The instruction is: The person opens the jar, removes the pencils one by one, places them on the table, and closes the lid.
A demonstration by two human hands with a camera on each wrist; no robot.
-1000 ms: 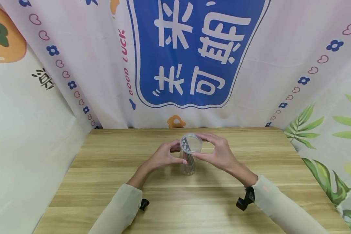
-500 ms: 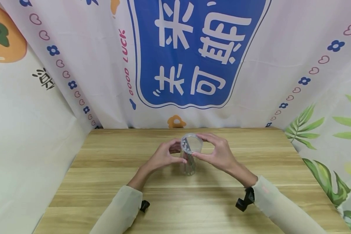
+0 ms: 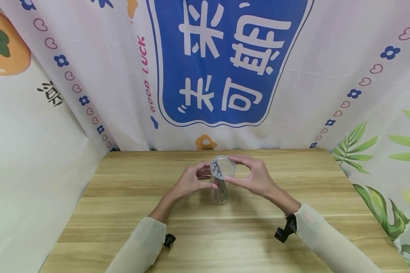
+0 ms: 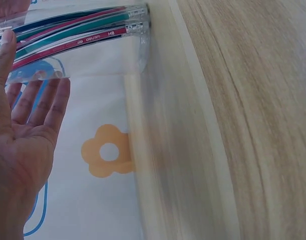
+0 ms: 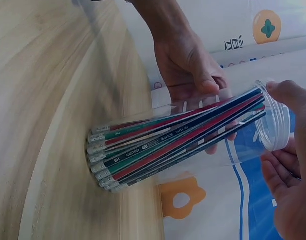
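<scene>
A clear plastic jar (image 3: 220,192) stands upright on the wooden table with several pencils (image 5: 158,147) inside, in red, green and dark stripes, leaning to one side with their eraser ends at the bottom. My left hand (image 3: 188,182) grips the side of the jar, thumb in front and fingers behind. On top sits a clear round lid (image 5: 274,122). My right hand (image 3: 257,178) holds that lid by its rim, thumb at the near side and fingers at the far side. In the left wrist view the pencils' eraser ends show through the jar's wall.
The wooden table (image 3: 205,242) ends at a hanging white cloth (image 3: 130,94) with a blue printed panel behind the jar. Printed cloths also hang at the left and right sides. Black wrist cameras (image 3: 286,228) sit at both cuffs.
</scene>
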